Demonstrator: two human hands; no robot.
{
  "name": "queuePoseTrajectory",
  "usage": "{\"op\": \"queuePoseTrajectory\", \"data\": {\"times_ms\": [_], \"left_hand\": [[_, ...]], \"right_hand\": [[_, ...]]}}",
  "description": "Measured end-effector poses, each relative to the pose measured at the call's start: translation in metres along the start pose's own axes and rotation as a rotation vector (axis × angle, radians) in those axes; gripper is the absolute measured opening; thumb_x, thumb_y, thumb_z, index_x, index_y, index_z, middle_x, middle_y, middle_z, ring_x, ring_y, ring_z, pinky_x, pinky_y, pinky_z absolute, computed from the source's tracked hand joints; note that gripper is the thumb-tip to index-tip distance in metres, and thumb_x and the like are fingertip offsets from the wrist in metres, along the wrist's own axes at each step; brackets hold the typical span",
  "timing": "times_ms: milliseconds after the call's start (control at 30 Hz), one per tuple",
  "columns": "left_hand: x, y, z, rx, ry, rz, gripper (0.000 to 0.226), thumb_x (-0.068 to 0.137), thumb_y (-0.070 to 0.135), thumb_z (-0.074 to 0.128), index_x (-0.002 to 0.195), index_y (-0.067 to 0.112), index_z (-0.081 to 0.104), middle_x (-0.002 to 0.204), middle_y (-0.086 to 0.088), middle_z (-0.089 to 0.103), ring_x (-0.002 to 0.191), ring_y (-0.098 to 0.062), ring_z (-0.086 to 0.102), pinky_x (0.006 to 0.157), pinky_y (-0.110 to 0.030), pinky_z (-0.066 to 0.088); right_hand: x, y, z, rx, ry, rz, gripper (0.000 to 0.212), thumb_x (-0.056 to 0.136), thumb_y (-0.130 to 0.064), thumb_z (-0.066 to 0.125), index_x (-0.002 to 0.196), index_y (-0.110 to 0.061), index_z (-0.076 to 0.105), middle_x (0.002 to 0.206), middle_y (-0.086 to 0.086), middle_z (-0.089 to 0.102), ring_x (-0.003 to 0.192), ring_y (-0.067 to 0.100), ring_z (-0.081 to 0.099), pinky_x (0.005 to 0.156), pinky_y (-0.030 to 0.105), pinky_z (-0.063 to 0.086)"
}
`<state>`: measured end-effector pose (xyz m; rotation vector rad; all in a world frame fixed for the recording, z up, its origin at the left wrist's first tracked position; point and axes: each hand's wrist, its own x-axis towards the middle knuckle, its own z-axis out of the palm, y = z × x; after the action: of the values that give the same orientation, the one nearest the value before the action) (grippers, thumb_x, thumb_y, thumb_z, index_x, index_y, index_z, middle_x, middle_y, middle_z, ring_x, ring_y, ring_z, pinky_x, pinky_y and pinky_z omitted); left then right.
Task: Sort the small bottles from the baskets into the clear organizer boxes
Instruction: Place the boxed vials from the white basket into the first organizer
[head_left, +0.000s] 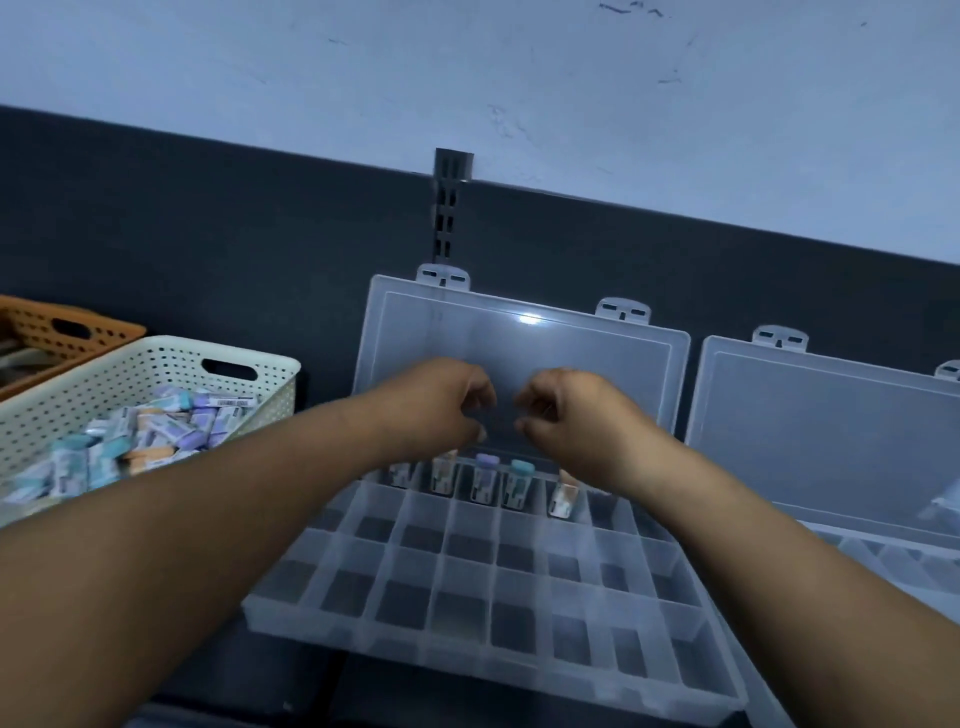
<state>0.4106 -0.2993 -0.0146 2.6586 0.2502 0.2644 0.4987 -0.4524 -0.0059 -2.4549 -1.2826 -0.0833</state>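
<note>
A clear organizer box with a grid of compartments lies in front of me, its lid raised against the dark back panel. Several small bottles with purple, teal and orange caps stand upright in the back row. Just above that row hover my left hand and my right hand, close together, fingers loosely curled with a gap to the thumbs. Nothing shows in either hand. A cream perforated basket at the left holds several loose bottles.
An orange basket stands behind the cream one at the far left. A second clear organizer box with a raised lid sits at the right. A slotted metal rail runs up the back panel.
</note>
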Motion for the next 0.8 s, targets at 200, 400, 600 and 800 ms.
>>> {"op": "queuePoseTrajectory", "data": {"times_ms": [200, 400, 600, 800], "left_hand": [[-0.05, -0.065, -0.061, 0.117, 0.131, -0.09, 0.023, 0.082, 0.024, 0.07, 0.105, 0.023, 0.066, 0.098, 0.007, 0.063, 0.092, -0.013, 0.059, 0.079, -0.027, 0.047], [-0.103, -0.146, -0.105, 0.283, 0.086, -0.247, 0.038, 0.087, 0.032, 0.066, 0.123, 0.023, 0.059, 0.126, 0.003, 0.059, 0.113, -0.017, 0.055, 0.09, -0.026, 0.044], [-0.14, -0.205, -0.115, 0.275, -0.078, -0.381, 0.046, 0.087, 0.034, 0.065, 0.131, 0.026, 0.052, 0.134, 0.002, 0.054, 0.116, -0.018, 0.053, 0.09, -0.027, 0.044], [-0.142, -0.232, -0.102, 0.294, -0.212, -0.317, 0.033, 0.086, 0.023, 0.064, 0.118, 0.024, 0.058, 0.12, -0.003, 0.059, 0.105, -0.021, 0.057, 0.08, -0.029, 0.045]], "right_hand": [[0.019, -0.077, 0.021, -0.027, -0.013, -0.181, 0.027, 0.088, -0.023, 0.062, 0.116, -0.02, 0.062, 0.114, 0.003, 0.057, 0.108, 0.022, 0.055, 0.092, 0.03, 0.042], [0.049, -0.152, 0.061, -0.094, -0.102, -0.27, 0.051, 0.089, -0.033, 0.062, 0.137, -0.023, 0.049, 0.14, 0.001, 0.048, 0.128, 0.023, 0.043, 0.108, 0.038, 0.037], [0.073, -0.222, 0.101, -0.168, -0.256, -0.333, 0.058, 0.091, -0.038, 0.059, 0.144, -0.024, 0.04, 0.148, 0.003, 0.04, 0.134, 0.025, 0.038, 0.108, 0.042, 0.037], [0.107, -0.257, 0.142, -0.358, -0.36, -0.221, 0.038, 0.089, -0.036, 0.061, 0.122, -0.02, 0.055, 0.12, 0.005, 0.06, 0.104, 0.025, 0.057, 0.086, 0.037, 0.05]]}}
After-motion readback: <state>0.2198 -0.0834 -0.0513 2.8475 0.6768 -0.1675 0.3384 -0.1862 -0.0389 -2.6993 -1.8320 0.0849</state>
